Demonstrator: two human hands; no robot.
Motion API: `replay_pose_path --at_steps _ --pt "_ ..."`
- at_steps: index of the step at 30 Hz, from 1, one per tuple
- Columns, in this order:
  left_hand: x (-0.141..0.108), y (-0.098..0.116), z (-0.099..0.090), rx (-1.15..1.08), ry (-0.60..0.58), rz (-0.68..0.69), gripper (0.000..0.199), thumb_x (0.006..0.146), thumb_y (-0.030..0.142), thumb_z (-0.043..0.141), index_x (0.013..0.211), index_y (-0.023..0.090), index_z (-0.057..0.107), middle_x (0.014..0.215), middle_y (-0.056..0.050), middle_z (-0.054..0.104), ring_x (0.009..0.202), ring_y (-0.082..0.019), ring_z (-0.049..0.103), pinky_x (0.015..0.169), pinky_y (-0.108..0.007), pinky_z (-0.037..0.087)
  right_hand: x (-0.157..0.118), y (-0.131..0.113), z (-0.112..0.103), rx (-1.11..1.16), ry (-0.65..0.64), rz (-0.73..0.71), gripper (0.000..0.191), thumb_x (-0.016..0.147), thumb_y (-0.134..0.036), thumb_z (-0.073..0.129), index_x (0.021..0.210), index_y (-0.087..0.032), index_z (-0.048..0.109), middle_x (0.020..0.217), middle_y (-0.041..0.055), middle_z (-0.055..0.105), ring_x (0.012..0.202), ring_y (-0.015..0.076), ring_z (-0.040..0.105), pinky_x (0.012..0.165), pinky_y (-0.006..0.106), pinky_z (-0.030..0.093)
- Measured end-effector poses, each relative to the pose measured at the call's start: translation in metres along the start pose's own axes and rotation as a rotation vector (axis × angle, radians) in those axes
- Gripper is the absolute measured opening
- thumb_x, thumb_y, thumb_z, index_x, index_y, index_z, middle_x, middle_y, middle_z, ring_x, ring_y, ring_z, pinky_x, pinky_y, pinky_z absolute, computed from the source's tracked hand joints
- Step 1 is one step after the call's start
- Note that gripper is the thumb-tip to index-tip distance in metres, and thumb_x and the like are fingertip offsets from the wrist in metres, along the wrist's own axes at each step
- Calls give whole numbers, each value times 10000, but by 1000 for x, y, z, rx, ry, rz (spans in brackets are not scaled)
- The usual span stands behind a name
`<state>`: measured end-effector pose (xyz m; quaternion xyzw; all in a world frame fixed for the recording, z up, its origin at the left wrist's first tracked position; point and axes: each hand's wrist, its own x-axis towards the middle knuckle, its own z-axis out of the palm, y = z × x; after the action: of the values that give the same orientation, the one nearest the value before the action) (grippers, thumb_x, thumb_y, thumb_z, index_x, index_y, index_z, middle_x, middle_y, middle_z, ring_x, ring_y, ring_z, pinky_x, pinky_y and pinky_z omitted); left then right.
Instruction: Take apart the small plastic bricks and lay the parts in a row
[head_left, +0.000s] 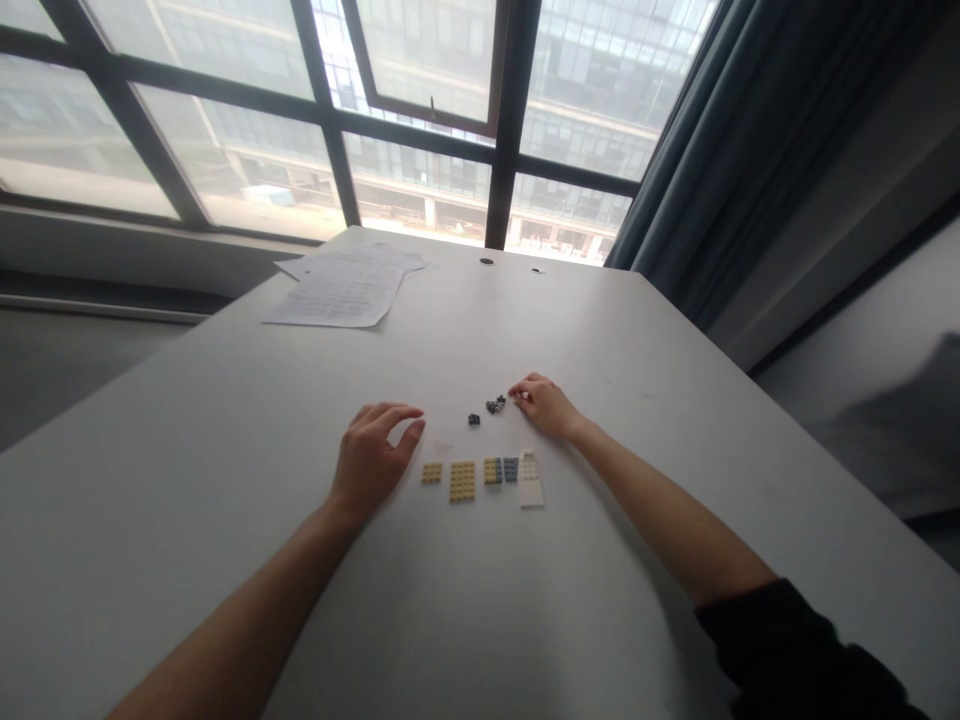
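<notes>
Two-handed, flanked small jumbled grey-black plastic pieces (496, 405).
Had right fingers (523, 386) nearer, just rightward, unclear whether together; left fingers (403, 411) apart.

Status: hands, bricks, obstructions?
Left hand open, near small tan brick. Right hand beside cluster of small pieces, grip unclear. Lone dark piece between hands. Papers farther back, not obstructing.

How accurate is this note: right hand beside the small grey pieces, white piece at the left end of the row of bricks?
Wrong end: the head view shows the white piece at the right end of the row of bricks. The right hand is beside the small grey pieces, as noted.
</notes>
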<state>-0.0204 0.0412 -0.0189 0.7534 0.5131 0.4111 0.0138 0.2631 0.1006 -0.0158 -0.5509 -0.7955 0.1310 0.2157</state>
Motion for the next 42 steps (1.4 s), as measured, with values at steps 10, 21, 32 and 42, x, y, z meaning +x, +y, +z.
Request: replay_pose_path --at_steps 10,21,32,42 --pt "1 2 0 -15 -12 20 209 867 351 517 854 207 667 901 -37 686 891 -204 597 859 -351 477 -19 8 -17 41 -39 39 240 809 -104 568 1019 -151 674 877 40 617 696 104 536 765 258 426" --pt "-4 31 2 -129 16 252 113 839 270 602 892 200 673 887 -44 691 836 -182 597 812 -338 485 -58 -27 -20 375 112 -33 19 768 -181 643 775 -168 631 732 2 639 667 116 580 631 227 457" --pt "-14 73 1 -314 -32 358 24 823 229 651 835 210 659 793 -21 692 742 -152 576 719 -295 477 -87 -84 -14 787 116 -108 103 764 -285 710 811 -196 688 791 30 699 735 154 646 705 280 513" --pt "-12 69 -3 -296 -101 319 105 847 257 619 772 199 663 754 -19 681 726 -150 568 730 -295 463 -75 -60 -17 880 131 167 178 687 -307 736 786 -170 681 748 31 706 668 150 636 657 286 507"
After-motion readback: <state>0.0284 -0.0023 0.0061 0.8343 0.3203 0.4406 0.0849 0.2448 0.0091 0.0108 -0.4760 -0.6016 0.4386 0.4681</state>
